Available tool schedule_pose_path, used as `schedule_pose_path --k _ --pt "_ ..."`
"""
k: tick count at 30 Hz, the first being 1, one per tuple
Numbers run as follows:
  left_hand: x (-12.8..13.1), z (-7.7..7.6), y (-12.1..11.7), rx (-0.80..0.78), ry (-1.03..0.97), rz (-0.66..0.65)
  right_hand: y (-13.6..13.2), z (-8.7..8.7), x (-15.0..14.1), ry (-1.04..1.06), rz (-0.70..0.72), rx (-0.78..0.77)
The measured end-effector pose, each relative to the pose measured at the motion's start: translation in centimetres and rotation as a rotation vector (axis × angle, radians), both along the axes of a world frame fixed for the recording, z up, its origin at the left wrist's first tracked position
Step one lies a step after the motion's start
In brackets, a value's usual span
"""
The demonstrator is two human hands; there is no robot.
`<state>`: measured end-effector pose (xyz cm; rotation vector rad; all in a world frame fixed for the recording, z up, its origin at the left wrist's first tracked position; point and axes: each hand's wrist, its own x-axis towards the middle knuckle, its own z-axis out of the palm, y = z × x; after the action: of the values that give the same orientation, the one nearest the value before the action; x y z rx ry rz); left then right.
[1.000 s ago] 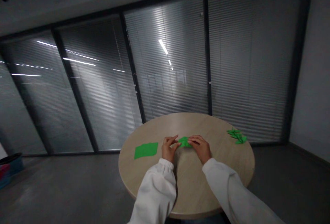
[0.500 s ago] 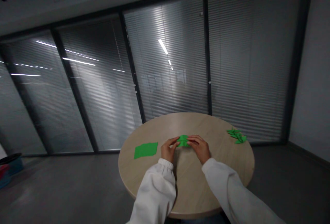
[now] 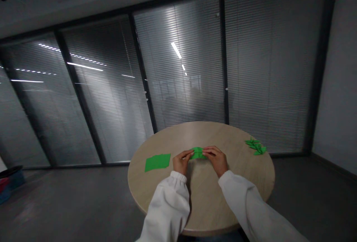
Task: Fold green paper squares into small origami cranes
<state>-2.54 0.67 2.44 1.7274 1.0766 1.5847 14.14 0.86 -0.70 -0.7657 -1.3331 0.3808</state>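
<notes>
Between my two hands is a small folded piece of green paper [image 3: 198,153], with a crease line running across it. My left hand [image 3: 182,161] pinches its left end between thumb and fingers. At the right end, my right hand [image 3: 216,159] grips it the same way, with fingertips on top covering that edge. Left of my left hand lies a flat stack of green paper sheets [image 3: 157,162]. Several folded green paper pieces [image 3: 256,147] sit in a loose pile near the table's right edge.
Everything rests on a round wooden table [image 3: 212,208]. Behind it stands a glass partition with blinds [image 3: 189,71] in dark frames. A dark bin [image 3: 15,177] is on the floor at the far left, and a wall [image 3: 337,86] is on the right.
The green paper has flattened and spread a little wider between my hands. My left hand has shifted slightly left; the right hand is almost still.
</notes>
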Motion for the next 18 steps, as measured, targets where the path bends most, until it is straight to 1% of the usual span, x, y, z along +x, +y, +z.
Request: schedule_pose_path --k 6,11,14,18 --pt "0.32 -0.62 0.75 -0.094 -0.141 -0.153 -0.15 -0.01 -0.23 0.051 0.142 -0.047" --pt "0.43 -0.95 1.02 -0.146 -0.155 -0.247 -0.01 -0.14 -0.46 0.07 0.167 -0.127" --pt "0.43 -0.8 0.82 -0.139 -0.109 -0.218 -0.05 -0.08 -0.59 0.084 0.164 -0.153" --pt "0.42 -0.67 0.67 -0.04 -0.039 -0.113 -0.44 0.21 -0.74 0.06 0.151 -0.175"
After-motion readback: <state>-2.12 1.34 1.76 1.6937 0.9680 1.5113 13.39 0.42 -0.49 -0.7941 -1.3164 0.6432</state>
